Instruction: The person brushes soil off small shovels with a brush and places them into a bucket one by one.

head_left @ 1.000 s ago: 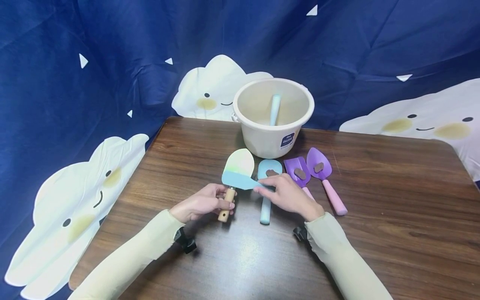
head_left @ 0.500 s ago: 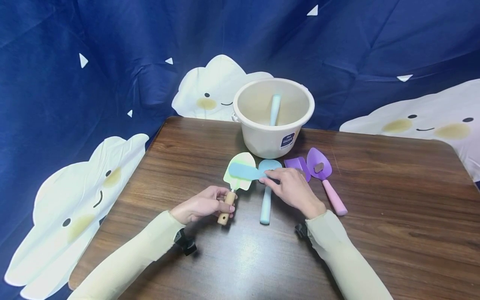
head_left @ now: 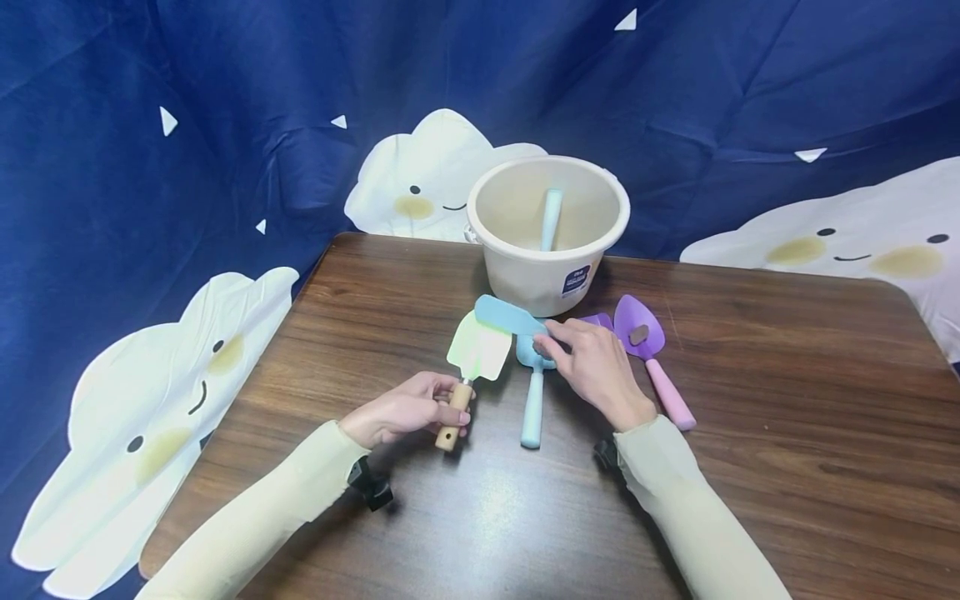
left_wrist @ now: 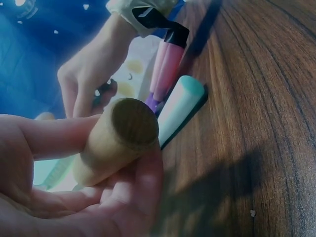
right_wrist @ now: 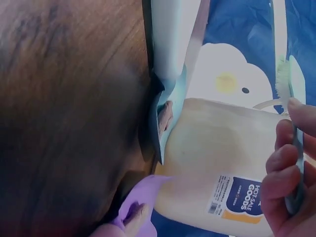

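My left hand (head_left: pixel 405 408) grips the wooden handle (left_wrist: pixel 116 143) of a hand trowel with a pale green blade (head_left: pixel 476 350), held tilted with the blade pointing away. In my right hand (head_left: pixel 600 367) is a light blue brush (head_left: pixel 506 316), pinched near its end; its pale bristles (right_wrist: pixel 282 81) show in the right wrist view. The brush head overlaps the top edge of the green blade in the head view. Below the right hand lies a light blue trowel (head_left: pixel 532 408) with a brown lump on its blade.
A beige bucket (head_left: pixel 525 275) stands behind the trowels, with a light blue handle (head_left: pixel 551 218) sticking up inside. A purple trowel with a pink handle (head_left: pixel 670 396) and brown lump lies at the right. Another purple scoop (right_wrist: pixel 143 197) is partly hidden by the right hand.
The brush has moved from low on the green blade up to its far edge, the right hand shifting away and rightward. The green trowel has dipped slightly nearer; the left hand barely moved.
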### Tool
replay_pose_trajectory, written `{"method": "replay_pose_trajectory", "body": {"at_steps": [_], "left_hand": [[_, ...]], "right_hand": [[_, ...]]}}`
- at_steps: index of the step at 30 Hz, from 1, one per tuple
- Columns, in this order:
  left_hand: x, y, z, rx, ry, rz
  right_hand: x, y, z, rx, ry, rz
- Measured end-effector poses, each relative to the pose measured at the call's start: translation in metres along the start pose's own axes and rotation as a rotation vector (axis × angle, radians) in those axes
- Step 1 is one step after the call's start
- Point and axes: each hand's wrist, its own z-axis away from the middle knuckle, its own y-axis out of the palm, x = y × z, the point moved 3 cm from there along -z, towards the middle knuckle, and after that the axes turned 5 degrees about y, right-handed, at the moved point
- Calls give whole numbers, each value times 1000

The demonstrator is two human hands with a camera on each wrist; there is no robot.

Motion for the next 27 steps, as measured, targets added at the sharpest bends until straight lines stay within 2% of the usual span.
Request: {"method": "replay_pose_trajectory", "body": {"at_steps": [4,7,12,15,20,27], "left_hand": [[-1,0,-1,0,1,-4],[-2,0,-2,-6,1,-11],[-5,0,-3,-18,7,-22],[-6,0,-2,-24,3,-24],[-5,0,-2,-28,-1,-22],[-3,1,-2,-13,9,-13]], "right_hand": [[4,1,1,26,-8,-86],[8,4,3,47,-61,-124],[15,11,9,156,-128,-147],[17,14,12,225,-132,-152],[20,14,14,294,-123,-162],[15,15,12,278,-116,-140]]}}
